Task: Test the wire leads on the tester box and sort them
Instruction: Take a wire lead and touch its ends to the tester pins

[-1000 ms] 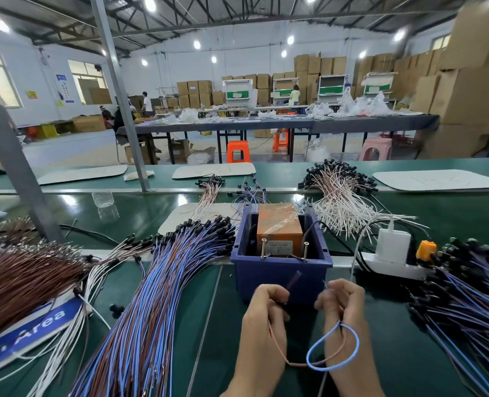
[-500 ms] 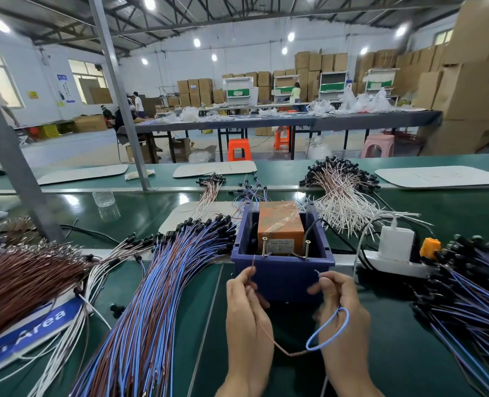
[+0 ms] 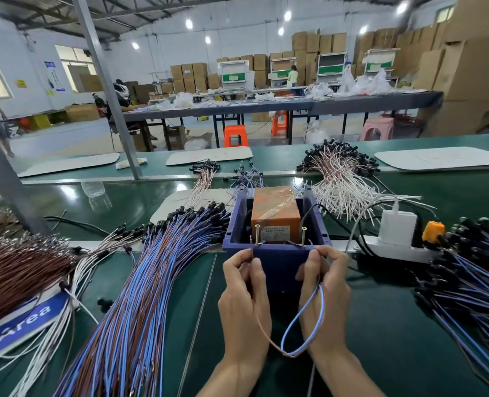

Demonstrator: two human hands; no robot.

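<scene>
Testing at the table: I hold one wire lead by its two ends in front of the tester box, the single orange box that sits in a blue bin. My left hand pinches the brown end and my right hand pinches the blue end, so the slack hangs back toward me in a loop. Two screws stand upright at the box's near edge, just beyond my fingers. The left screw is just past my left hand and the right screw is just past my right. The brown tip points up right beside the left screw, but I cannot tell whether either tip touches metal. By my judgement, each end needs a short push forward, one to each screw. Four heaps of leads lie around: brown, blue-and-brown, white and dark blue.
</scene>
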